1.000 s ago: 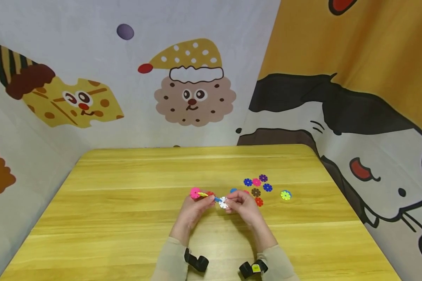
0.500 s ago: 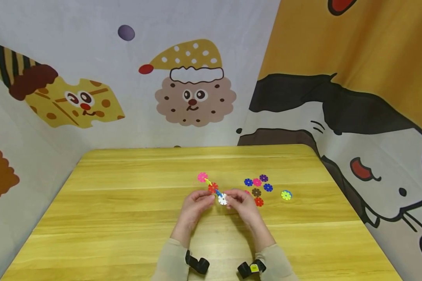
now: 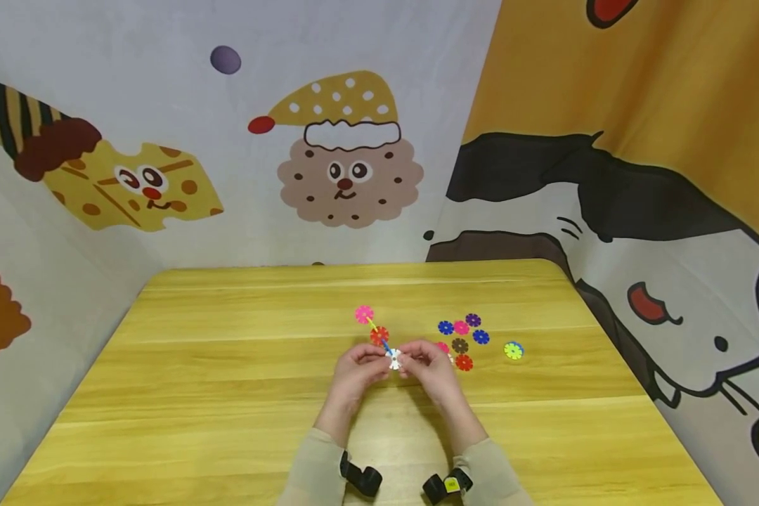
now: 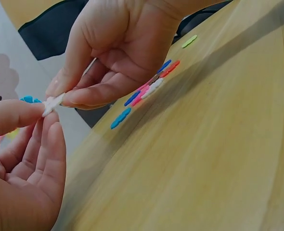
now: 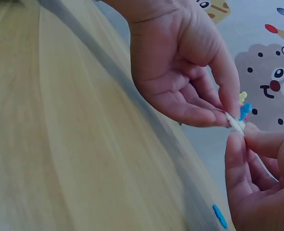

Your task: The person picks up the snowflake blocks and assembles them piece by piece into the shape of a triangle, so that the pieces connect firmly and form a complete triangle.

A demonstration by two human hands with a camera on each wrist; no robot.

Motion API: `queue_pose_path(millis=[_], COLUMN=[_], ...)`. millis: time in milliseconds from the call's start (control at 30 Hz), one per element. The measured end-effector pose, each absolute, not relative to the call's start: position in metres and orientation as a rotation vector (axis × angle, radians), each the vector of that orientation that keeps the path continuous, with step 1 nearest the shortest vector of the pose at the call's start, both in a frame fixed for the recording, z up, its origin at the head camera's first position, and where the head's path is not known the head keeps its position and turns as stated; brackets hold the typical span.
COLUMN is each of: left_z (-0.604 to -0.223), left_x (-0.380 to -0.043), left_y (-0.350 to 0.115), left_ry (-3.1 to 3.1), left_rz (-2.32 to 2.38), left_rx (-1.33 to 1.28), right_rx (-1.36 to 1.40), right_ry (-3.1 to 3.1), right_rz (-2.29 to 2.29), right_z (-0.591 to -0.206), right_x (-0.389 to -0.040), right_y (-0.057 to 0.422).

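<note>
My left hand (image 3: pixel 357 374) and right hand (image 3: pixel 433 368) meet over the table, both pinching a white notched plastic disc (image 3: pixel 394 359) between thumb and fingers. From it a joined chain stretches away: a blue disc (image 3: pixel 387 347) seen edge-on, a red disc (image 3: pixel 379 336), a yellow disc (image 3: pixel 371 324) on edge, and a pink disc (image 3: pixel 364 314) at the far end. In the left wrist view the white disc (image 4: pixel 50 105) sits between both sets of fingertips, which cover much of it. Blue and yellow parts show behind the white disc (image 5: pixel 236 123) in the right wrist view.
Several loose discs lie right of the hands, among them a brown disc (image 3: pixel 459 346), a red one (image 3: pixel 464 362) and a purple one (image 3: pixel 473 320). Farther right is a yellow-green disc (image 3: pixel 514 351) over a blue one. A cartoon-print curtain (image 3: pixel 253 211) hangs behind the wooden table (image 3: pixel 228 393).
The chain has swung from pointing left to pointing away from the person. My left hand has shifted its hold from the chain to the white disc, and the hands have drawn closer.
</note>
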State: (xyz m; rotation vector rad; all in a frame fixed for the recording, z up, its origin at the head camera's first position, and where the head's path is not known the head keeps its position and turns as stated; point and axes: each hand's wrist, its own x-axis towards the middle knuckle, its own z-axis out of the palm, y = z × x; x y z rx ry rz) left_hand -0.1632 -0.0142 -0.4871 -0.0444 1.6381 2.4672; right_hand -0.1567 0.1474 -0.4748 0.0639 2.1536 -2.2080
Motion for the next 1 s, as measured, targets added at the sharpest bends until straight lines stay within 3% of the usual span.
queue_pose_path(millis=[200, 600, 1000], left_z=[-0.486, -0.487, -0.486], left_x=[-0.163, -0.165, -0.163], left_y=[-0.018, -0.027, -0.028], left_ry=[1.672, 1.643, 1.673], left_rz=[2.451, 2.472, 2.460], left_rx=[-0.090, -0.102, -0.119], right_rx=[0.029, 0.224, 0.169], right_ry=[2.366, 2.780, 2.808], right_rz=[-2.070, -1.584, -1.458], right_z=[-0.478, -0.481, -0.483], right_x=[-0.155, -0.151, -0.148], right_y=[0.170, 0.248, 0.266])
